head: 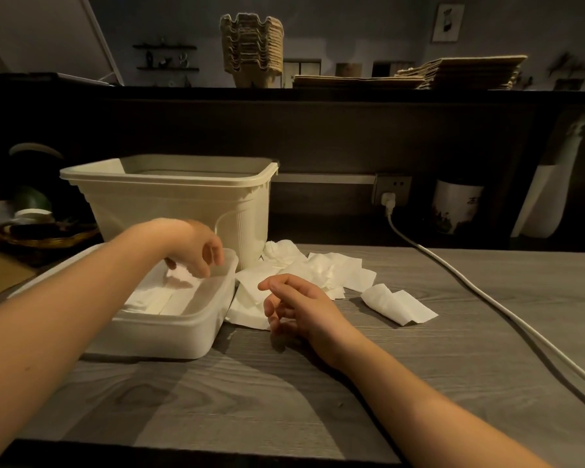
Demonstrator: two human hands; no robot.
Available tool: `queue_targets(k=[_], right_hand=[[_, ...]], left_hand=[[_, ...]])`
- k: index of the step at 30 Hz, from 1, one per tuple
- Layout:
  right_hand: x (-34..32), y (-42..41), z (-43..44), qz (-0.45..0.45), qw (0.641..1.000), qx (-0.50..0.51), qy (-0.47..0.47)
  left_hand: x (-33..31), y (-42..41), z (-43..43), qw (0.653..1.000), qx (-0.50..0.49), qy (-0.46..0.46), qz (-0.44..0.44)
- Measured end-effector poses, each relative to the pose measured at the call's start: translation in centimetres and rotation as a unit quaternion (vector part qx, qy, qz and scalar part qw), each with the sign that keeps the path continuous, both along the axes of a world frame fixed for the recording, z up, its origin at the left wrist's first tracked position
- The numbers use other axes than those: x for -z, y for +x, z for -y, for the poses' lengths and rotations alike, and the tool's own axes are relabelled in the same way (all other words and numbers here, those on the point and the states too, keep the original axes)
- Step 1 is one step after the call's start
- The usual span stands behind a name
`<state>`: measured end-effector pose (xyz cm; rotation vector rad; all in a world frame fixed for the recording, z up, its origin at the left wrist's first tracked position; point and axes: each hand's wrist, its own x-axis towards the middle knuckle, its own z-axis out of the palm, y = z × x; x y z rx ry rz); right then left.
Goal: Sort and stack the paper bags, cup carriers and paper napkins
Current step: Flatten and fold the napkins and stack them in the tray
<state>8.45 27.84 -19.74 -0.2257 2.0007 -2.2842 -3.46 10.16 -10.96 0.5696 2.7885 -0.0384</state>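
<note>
The left hand (196,248) hung over the shallow white tray (196,336), fingertips down at a napkin (179,276), though whether they pinched it could not be told. The right hand (301,305) hovered with relaxed fingers at the edge of the loose napkins (331,271) on the grey table (419,332). Behind the tray stood a cream bin (183,204), and stacked cup carriers (250,49) and flat paper bags (460,70) sat on the dark ledge (183,92) above.

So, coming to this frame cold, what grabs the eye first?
The hands at centre: the left hand pinches a napkin over the shallow white tray, while the right hand hovers open by the loose napkins scattered on the grey table. Up on the dark shelf stand stacked cup carriers and flat paper bags.
</note>
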Motion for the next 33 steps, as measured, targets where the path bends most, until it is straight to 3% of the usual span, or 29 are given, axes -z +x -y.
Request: queue_targets(k=[3, 7, 13, 16, 20, 23, 27, 33], right_hand=[[0.0, 0.0, 0.0, -0.008, 1.0, 0.011, 0.008], [-0.1, 0.0, 0.0, -0.01, 1.0, 0.017, 0.005], [-0.3, 0.1, -0.4, -0.035, 0.995, 0.088, -0.004], [-0.4, 0.0, -0.9, -0.05, 0.985, 0.164, -0.02], [-0.5, -0.2, -1.6, -0.064, 0.964, 0.257, -0.036], [-0.6, 0.0, -2.3, -0.058, 0.952, 0.295, -0.05], [-1.0, 0.1, -2.4, -0.04, 0.953, 0.295, -0.056], [-1.8, -0.1, -3.5, -0.094, 0.955, 0.276, 0.051]], left_hand=[[-0.6, 0.6, 0.2, 0.997, 0.013, -0.049, -0.06], [0.0, 1.3, 0.3, 0.991, -0.029, -0.06, 0.118], [1.0, 2.3, -1.0, 0.986, -0.05, -0.096, 0.126], [-1.4, 3.1, -1.6, 0.997, -0.039, -0.025, 0.063], [-2.6, 4.9, -5.0, 0.992, 0.08, 0.039, -0.091], [0.3, 5.3, -7.7, 0.985, 0.127, 0.043, -0.108], [5.4, 4.7, -9.3, 0.984, 0.101, 0.069, -0.132], [8.4, 3.8, -10.2, 0.992, 0.059, 0.048, -0.1]])
